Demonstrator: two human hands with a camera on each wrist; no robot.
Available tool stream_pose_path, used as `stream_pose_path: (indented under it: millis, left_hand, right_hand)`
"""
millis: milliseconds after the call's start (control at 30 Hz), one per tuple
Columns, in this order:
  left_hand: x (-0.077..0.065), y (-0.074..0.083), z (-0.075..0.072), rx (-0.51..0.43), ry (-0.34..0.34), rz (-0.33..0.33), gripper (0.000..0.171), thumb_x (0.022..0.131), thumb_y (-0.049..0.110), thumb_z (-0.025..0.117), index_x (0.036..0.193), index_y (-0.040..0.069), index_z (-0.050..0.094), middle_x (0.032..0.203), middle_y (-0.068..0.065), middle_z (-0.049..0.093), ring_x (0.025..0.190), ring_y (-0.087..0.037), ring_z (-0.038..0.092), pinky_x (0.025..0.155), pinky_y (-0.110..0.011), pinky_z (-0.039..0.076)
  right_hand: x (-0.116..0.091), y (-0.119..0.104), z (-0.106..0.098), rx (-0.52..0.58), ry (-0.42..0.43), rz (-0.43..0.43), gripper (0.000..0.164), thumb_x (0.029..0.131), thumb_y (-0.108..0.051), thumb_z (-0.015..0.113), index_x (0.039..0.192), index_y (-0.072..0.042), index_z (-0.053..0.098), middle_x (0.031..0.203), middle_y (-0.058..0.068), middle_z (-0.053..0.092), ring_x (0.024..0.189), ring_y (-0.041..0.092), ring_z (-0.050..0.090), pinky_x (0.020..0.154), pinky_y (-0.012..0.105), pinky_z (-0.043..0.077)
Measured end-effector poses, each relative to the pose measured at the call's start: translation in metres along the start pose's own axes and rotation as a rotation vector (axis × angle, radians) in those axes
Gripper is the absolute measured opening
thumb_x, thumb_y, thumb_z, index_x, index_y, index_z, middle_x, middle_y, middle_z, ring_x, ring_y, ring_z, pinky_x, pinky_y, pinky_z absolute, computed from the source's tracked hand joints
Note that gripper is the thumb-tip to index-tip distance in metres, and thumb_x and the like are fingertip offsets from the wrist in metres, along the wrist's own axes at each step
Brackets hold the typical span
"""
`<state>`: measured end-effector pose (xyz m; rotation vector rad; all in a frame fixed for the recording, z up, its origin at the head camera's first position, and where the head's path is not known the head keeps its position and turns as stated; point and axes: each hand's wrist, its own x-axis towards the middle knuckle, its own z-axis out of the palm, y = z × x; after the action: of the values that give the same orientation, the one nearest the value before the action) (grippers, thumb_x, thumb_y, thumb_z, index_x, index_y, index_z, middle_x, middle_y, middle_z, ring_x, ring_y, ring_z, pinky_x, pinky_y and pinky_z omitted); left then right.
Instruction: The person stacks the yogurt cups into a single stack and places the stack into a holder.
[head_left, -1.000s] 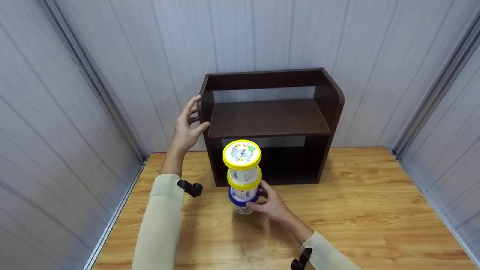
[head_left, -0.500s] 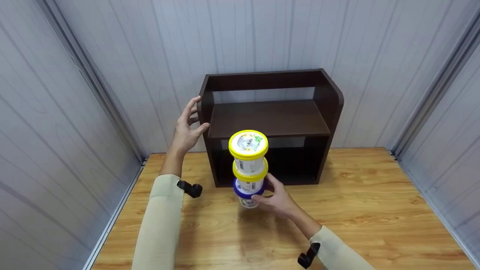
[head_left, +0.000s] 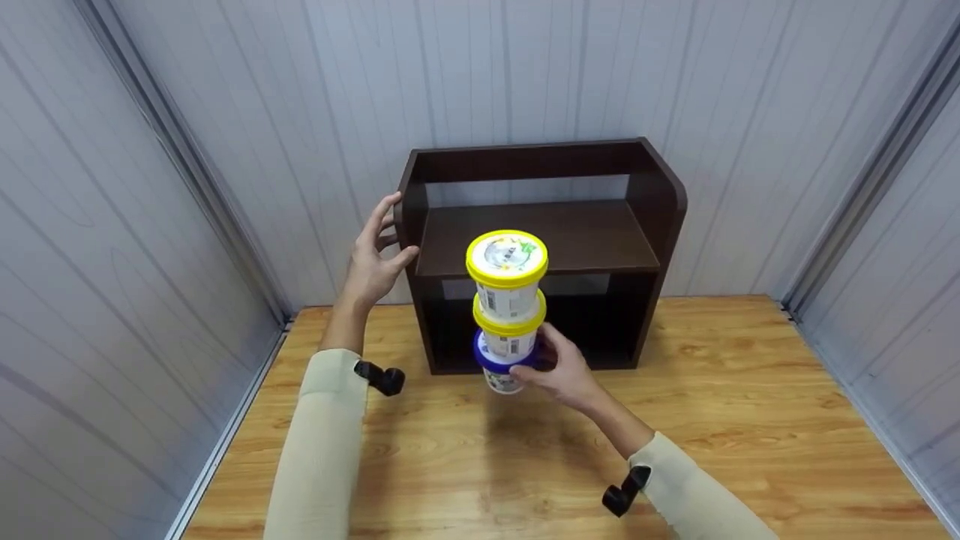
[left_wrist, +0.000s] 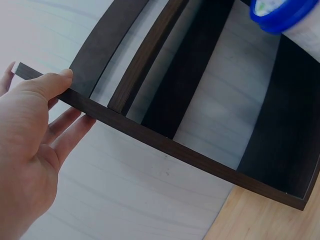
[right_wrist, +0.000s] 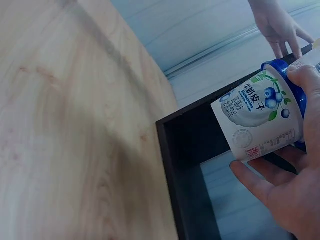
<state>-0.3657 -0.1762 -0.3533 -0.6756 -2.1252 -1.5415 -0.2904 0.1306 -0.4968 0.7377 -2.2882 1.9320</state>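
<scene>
A stack of three white yogurt tubs is held up in front of the dark brown shelf [head_left: 589,232]. The top tub [head_left: 507,259] and the middle tub [head_left: 510,343] have yellow lids. Lowest is a blue-lidded tub [right_wrist: 265,112] printed with blueberries. My right hand [head_left: 564,375] grips this lowest tub from the right, thumb on the near side by the blue lid. The two upper tubs ride on it, the stack leaning slightly. My left hand [head_left: 373,266] holds the shelf's left side panel [left_wrist: 130,127], thumb on the inner face and fingers on the outer.
The shelf has an upper board and a lower compartment [head_left: 589,330], partly covered by the stack in the head view. It stands on a wooden table [head_left: 720,420] against a pale panelled wall [head_left: 525,67]. More pale walls rise at left and right.
My right hand has lifted the stack of tubs upward and slightly to the right, toward the shelf. The left hand has kept its place on the side panel.
</scene>
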Motion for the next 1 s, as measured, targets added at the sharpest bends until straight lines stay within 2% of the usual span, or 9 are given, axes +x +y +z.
stream_pose_path:
  millis: [167,300,500,633,767,1000]
  left_hand:
    - [0.001,0.002,0.001,-0.001,-0.006,0.001,0.075,0.089,-0.011,0.070,0.154,0.009,0.038,0.146,-0.020,0.047,0.130,-0.034,0.052,0.105,-0.050,0.047]
    - [0.002,0.001,0.000,-0.005,-0.016,-0.007,0.075,0.090,-0.010,0.069,0.155,0.010,0.038,0.147,-0.020,0.047,0.129,-0.037,0.053,0.104,-0.049,0.048]
    - [0.005,-0.014,0.002,-0.014,-0.001,0.016,0.077,0.089,-0.012,0.069,0.155,0.012,0.038,0.143,-0.023,0.050,0.127,-0.038,0.055,0.104,-0.052,0.048]
    - [0.009,-0.027,0.002,0.000,0.003,0.017,0.080,0.089,-0.009,0.071,0.156,0.020,0.039,0.145,-0.014,0.050,0.130,-0.028,0.052,0.105,-0.048,0.047]
    - [0.010,-0.032,0.000,0.024,-0.001,0.003,0.080,0.089,-0.005,0.073,0.154,0.029,0.040,0.148,-0.005,0.048,0.130,-0.022,0.052,0.105,-0.043,0.048]
    - [0.009,-0.031,-0.001,0.018,-0.004,0.002,0.081,0.089,-0.005,0.072,0.154,0.031,0.040,0.151,-0.003,0.045,0.131,-0.022,0.051,0.105,-0.044,0.048]
  right_hand:
    - [0.006,-0.012,-0.007,-0.024,0.011,0.010,0.068,0.085,-0.009,0.082,0.145,-0.008,0.049,0.137,0.012,0.059,0.126,0.030,0.057,0.105,0.050,0.047]
    - [0.009,-0.028,-0.014,-0.040,0.009,0.037,0.069,0.086,-0.012,0.082,0.146,-0.007,0.047,0.138,0.013,0.058,0.125,0.030,0.058,0.105,0.048,0.048]
    - [0.009,-0.061,-0.020,-0.031,0.002,0.052,0.067,0.088,-0.015,0.081,0.145,-0.007,0.048,0.137,0.012,0.059,0.123,0.029,0.059,0.104,0.047,0.049]
    - [0.011,-0.070,-0.024,-0.051,-0.003,0.031,0.067,0.088,-0.015,0.080,0.146,-0.006,0.047,0.137,0.013,0.059,0.123,0.029,0.059,0.104,0.046,0.049]
    - [0.016,-0.077,-0.027,-0.070,-0.011,0.011,0.069,0.089,-0.014,0.079,0.148,-0.005,0.045,0.139,0.014,0.057,0.124,0.029,0.058,0.104,0.047,0.049]
    - [0.025,-0.090,-0.037,-0.090,-0.003,-0.006,0.069,0.090,-0.015,0.078,0.149,-0.005,0.044,0.141,0.014,0.056,0.127,0.029,0.056,0.106,0.048,0.047]
